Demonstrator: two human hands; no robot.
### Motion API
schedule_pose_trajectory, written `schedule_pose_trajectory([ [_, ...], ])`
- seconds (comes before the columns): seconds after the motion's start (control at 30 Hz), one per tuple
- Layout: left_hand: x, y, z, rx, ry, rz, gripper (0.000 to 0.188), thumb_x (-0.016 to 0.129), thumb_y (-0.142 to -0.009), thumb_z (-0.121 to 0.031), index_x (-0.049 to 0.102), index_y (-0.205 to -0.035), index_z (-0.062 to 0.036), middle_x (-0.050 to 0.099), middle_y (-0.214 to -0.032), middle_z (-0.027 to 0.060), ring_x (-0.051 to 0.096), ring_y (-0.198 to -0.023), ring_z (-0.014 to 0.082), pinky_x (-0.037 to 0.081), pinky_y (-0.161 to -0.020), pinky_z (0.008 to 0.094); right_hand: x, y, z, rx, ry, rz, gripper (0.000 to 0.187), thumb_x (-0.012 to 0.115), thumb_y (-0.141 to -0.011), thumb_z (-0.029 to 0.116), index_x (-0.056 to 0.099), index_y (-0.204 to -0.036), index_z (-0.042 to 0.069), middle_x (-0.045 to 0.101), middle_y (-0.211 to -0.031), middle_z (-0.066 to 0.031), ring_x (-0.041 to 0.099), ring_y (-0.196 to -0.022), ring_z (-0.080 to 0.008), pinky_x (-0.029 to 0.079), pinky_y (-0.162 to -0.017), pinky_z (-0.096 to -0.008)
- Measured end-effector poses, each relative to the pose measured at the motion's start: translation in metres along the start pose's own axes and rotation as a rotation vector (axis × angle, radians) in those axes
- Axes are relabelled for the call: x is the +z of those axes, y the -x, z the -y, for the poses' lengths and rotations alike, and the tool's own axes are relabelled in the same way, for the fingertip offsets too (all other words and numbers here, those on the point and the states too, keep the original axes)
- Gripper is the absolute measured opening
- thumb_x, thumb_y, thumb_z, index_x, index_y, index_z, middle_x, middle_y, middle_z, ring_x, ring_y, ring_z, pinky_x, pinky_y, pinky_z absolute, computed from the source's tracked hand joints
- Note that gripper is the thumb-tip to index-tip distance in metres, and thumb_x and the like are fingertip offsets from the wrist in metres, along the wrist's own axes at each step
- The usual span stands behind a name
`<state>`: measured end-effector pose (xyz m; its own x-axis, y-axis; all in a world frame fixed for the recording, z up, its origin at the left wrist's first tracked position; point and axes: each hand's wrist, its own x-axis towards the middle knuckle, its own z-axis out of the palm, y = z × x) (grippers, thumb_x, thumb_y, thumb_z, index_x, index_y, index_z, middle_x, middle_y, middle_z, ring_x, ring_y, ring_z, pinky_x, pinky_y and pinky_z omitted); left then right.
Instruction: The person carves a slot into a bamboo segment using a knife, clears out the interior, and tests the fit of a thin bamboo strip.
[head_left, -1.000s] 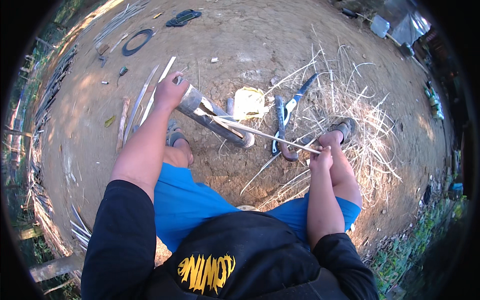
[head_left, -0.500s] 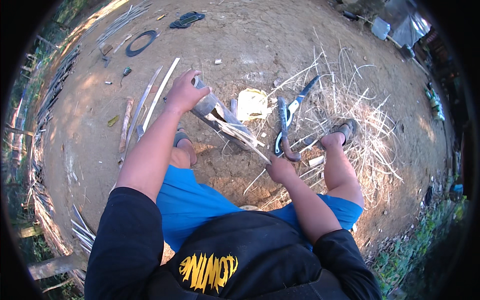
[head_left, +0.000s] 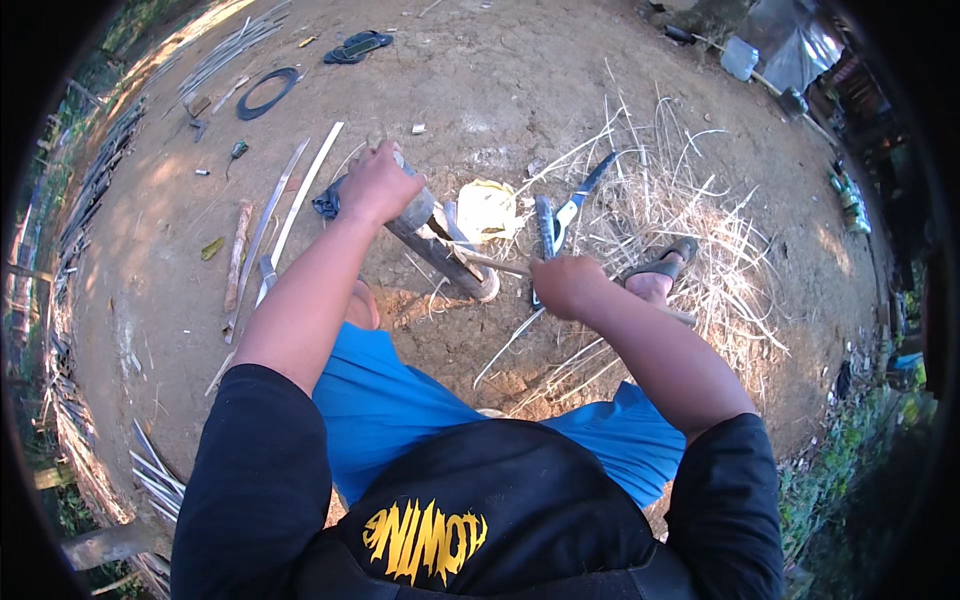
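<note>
My left hand (head_left: 380, 185) is wrapped round the upper end of a hollow tube (head_left: 440, 245), which looks like bamboo and has a long opening cut in its side. The tube slants down to the right, its lower end near the ground between my feet. My right hand (head_left: 568, 287) is closed on a thin pale stick (head_left: 500, 264), one end of which reaches the tube's opening; a piece of it also shows beyond my wrist. Just past the right hand lie a dark curved rod (head_left: 546, 222) and a saw with a blue and white handle (head_left: 567, 213), partly hidden.
A heap of pale shavings (head_left: 705, 265) spreads round my right foot. Behind the tube sits a crumpled pale-yellow bag (head_left: 487, 211). Long strips (head_left: 312, 180) and a short stick (head_left: 239, 255) lie to the left. Farther off are a black coil (head_left: 267, 94) and sandals (head_left: 358, 47).
My right hand has moved up and slightly right with the stick, covering part of the curved rod. The tube and left hand have shifted only slightly.
</note>
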<state>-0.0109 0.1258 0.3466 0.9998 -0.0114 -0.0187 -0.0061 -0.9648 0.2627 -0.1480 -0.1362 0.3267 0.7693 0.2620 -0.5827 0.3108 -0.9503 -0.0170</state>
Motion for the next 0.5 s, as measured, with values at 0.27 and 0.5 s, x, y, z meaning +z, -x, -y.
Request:
schedule_pose_trajectory([
  [0.27, -0.004, 0.003, 0.013, 0.040, 0.030, 0.019, 0.069, 0.072, -0.082, -0.045, 0.053, -0.139, -0.0125, 0.056, -0.140, 0.0178, 0.053, -0.133, 0.0350, 0.046, -0.108, 0.0479, 0.030, 0.036, -0.005, 0.081, -0.170, 0.048, 0.038, 0.049, -0.099, 0.014, 0.051, -0.137, 0.009, 0.073, -0.105, -0.0208, 0.074, -0.094, -0.0376, 0.058, -0.080, -0.0508],
  [0.5, 0.000, 0.001, 0.052, -0.012, 0.043, 0.012, 0.069, 0.073, -0.080, -0.047, 0.054, -0.138, -0.0135, 0.058, -0.137, 0.0167, 0.055, -0.130, 0.0348, 0.047, -0.107, 0.0482, 0.035, 0.063, -0.015, 0.033, -0.230, 0.026, 0.047, 0.049, -0.097, 0.011, 0.044, -0.144, 0.008, 0.072, -0.102, -0.0210, 0.073, -0.093, -0.0382, 0.058, -0.075, -0.0515],
])
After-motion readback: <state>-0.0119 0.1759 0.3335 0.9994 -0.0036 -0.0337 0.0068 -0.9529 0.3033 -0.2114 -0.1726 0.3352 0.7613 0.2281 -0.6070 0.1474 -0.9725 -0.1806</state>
